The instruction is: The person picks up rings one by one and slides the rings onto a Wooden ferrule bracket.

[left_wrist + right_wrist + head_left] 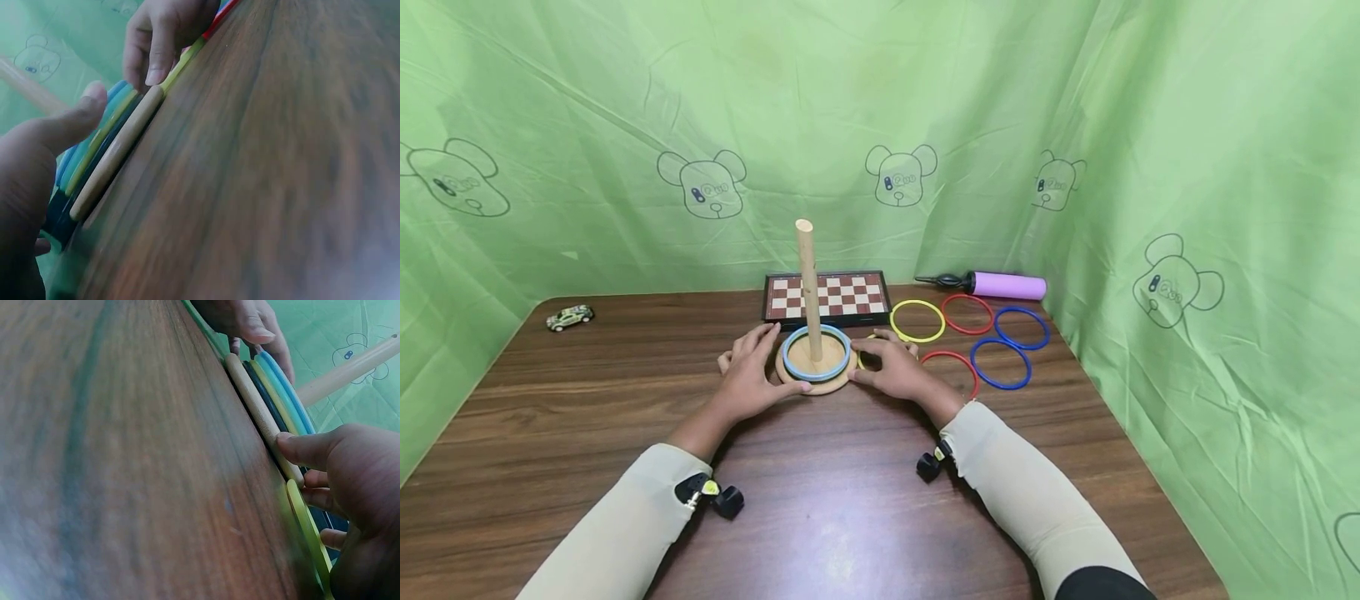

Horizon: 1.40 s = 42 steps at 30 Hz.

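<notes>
A wooden ring toss stand has a round base and an upright peg. Stacked around the peg's foot are rings: a light blue ring on top, with teal, yellow and dark edges beneath. On the left side, my left hand spreads around the stack, thumb at the front rim and fingers towards the back. My right hand grips the base's right edge, its thumb against the rim and its fingers bent. A yellow ring lies partly under the right hand.
Behind the stand lies a chessboard. To the right are a yellow ring, red rings and blue rings. A purple hand pump lies at the back right. The toy car is far left. Green curtains surround the table.
</notes>
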### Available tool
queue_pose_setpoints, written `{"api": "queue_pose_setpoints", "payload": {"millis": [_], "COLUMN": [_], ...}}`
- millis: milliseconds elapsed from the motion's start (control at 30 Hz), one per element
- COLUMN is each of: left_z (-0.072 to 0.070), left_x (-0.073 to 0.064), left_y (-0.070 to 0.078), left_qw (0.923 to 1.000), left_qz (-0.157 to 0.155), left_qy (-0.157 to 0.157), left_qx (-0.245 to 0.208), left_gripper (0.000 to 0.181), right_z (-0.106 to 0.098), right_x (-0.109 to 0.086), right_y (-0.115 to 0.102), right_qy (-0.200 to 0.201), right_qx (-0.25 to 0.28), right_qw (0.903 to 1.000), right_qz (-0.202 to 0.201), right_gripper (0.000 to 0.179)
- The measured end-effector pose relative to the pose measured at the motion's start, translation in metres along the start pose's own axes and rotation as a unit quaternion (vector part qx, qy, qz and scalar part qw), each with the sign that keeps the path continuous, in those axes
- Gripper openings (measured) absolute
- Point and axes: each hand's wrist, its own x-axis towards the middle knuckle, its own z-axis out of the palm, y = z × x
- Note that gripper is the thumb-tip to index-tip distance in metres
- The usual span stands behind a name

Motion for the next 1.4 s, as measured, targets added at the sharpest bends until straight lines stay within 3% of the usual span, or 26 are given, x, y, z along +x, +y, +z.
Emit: {"api": "queue_pose_setpoints", "payload": {"millis": [200, 500, 933, 1400], "left_z": [-0.004, -0.002, -0.002, -0.003], "left_x": [-0.005, -0.004, -0.009, -0.011], "left_y": [-0.005, -0.006, -0.010, -0.004], "left_qw": [0.9981, 0.9952, 0.9944, 0.9913], "left_qz": [-0.018, -0.017, -0.018, -0.033], "left_qy": [-0.044, -0.063, -0.063, -0.065], "left_qx": [0.040, 0.072, 0.083, 0.110], "left_gripper": [0.127, 0.120, 0.111, 0.110], "right_z": [-0.001, -0.003, -0.002, -0.008], "right_x": [0.000, -0.002, 0.000, -0.004], "right_y": [-0.001, -0.005, -0.009, -0.007], "right_qy": [0.000, 0.003, 0.002, 0.020], "right_qx": [-0.004, -0.007, -0.022, -0.024], "right_qw": [1.0000, 1.0000, 0.9997, 0.9995], "right_qz": [0.001, -0.004, -0.004, -0.006], "right_gripper": [0.059, 0.059, 0.058, 0.057]}}
